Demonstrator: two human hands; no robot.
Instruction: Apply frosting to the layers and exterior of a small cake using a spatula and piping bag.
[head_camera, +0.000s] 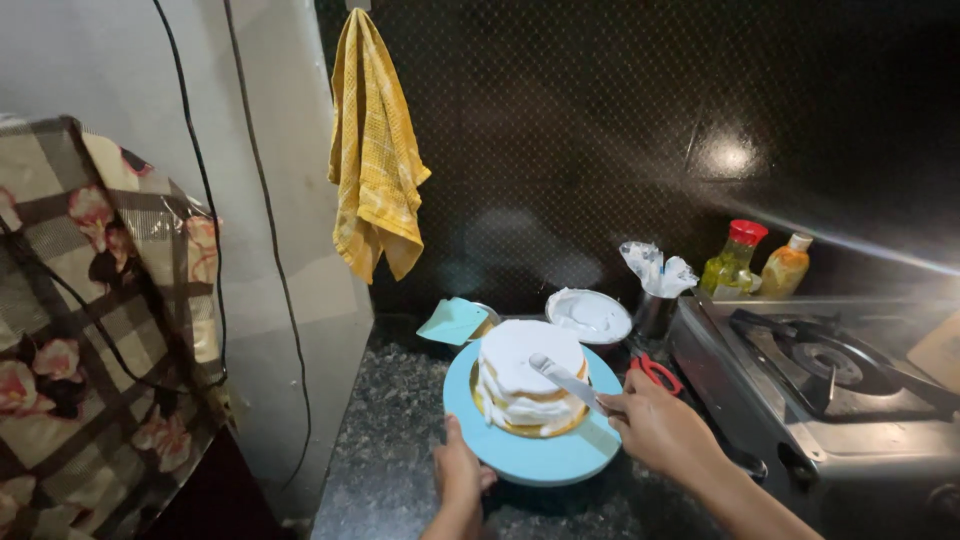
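Palette knife on a cream-covered layer cake

The right hand (660, 430) closes its grip on the palette knife (565, 380), whose long silver blade points up-left over the white cake (530, 385). The left hand (460, 470) pinches the blue turntable (530, 455) rim, below the cake.

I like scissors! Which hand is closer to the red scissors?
Right. The right hand sits just below the scissors, almost touching. The left hand is farther away, at the turntable edge.
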